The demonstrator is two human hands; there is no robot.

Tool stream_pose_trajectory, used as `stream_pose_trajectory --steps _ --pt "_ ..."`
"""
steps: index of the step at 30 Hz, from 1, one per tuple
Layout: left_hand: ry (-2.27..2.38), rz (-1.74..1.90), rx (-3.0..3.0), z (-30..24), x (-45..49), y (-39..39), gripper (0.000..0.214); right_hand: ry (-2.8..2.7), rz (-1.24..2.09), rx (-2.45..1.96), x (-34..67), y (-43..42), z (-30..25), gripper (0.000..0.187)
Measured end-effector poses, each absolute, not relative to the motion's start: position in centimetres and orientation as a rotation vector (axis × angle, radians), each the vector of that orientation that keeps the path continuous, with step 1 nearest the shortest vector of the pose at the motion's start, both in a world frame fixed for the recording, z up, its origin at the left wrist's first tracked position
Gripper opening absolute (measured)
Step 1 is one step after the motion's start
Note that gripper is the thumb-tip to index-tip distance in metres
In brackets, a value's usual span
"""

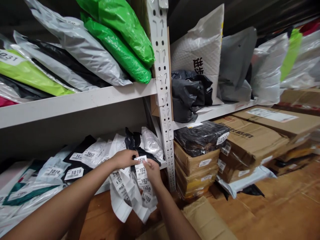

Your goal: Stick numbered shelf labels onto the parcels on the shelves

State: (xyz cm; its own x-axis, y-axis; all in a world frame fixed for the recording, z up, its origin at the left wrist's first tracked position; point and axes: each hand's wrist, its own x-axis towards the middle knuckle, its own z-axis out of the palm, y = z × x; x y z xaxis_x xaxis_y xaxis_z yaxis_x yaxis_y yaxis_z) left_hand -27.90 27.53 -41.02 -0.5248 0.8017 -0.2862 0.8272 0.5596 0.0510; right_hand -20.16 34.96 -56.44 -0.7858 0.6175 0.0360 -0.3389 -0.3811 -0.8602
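Note:
A long strip of white number labels [144,181], printed with numbers such as 1026, 1028, 1006 and 1008, hangs in folds between my hands. My left hand [126,158] pinches the strip near its top end, beside the 1026 label. From the right, my right hand [153,170] grips the strip's edge with thumb and fingers. Just behind the hands, a black parcel [133,139] and a clear-wrapped white parcel [152,143] lie on the lower shelf. Left of them are bagged parcels labelled 1022 [93,154] and 1019 [75,173].
A white perforated post [162,83] divides two shelving bays. Green bags [122,36] and grey bags [82,46] fill the upper left shelf [75,103]. On the right, cardboard boxes [252,136] are stacked under more bags. A flattened carton [207,220] lies on the brown floor.

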Motion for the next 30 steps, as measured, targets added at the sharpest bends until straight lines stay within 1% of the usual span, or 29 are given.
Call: stream_pose_trajectory --steps 3,7,12,14,16,18,21,23,25,28,30 --pt "2.513 -0.14 1.321 -41.7 -28.5 27.5 0.025 -1.281 2.083 -0.491 -21.0 34.6 -56.7 0.039" --pt "2.651 -0.243 1.257 -42.6 -27.8 27.4 0.027 -1.297 2.007 -0.601 -21.4 34.5 -56.7 0.043" --pt "2.785 -0.429 1.199 -43.6 -26.3 28.2 0.035 -1.354 2.056 -0.674 -21.3 34.7 -56.4 0.042" --pt "2.805 -0.464 1.161 -43.7 -26.1 28.5 0.034 -1.383 2.077 -0.731 -21.0 34.9 -56.4 0.048" --pt "2.819 -0.483 1.102 -43.7 -26.0 28.8 0.033 -1.447 2.166 -0.738 -20.2 35.3 -56.4 0.054" --pt "2.84 -0.498 1.029 -43.5 -25.8 28.9 0.031 -1.534 2.3 -0.683 -19.0 36.2 -56.2 0.053" --pt "2.879 -0.514 0.942 -42.8 -25.0 28.9 0.04 -1.576 2.429 -0.57 -17.0 38.2 -55.3 0.045" --pt "2.897 -0.524 0.912 -42.1 -24.5 29.1 0.043 -1.479 2.427 -0.465 -16.2 39.4 -54.4 0.041" --pt "2.909 -0.53 0.947 -41.2 -24.5 29.6 0.045 -1.335 2.384 -0.326 -16.2 40.0 -53.6 0.041" --pt "2.875 -0.54 1.137 -40.3 -25.8 30.6 0.044 -1.229 2.33 -0.178 -17.4 39.4 -53.2 0.04" --pt "2.813 -0.548 1.25 -40.1 -27.1 31.4 0.038 -1.235 2.305 -0.152 -18.5 38.3 -53.5 0.037"
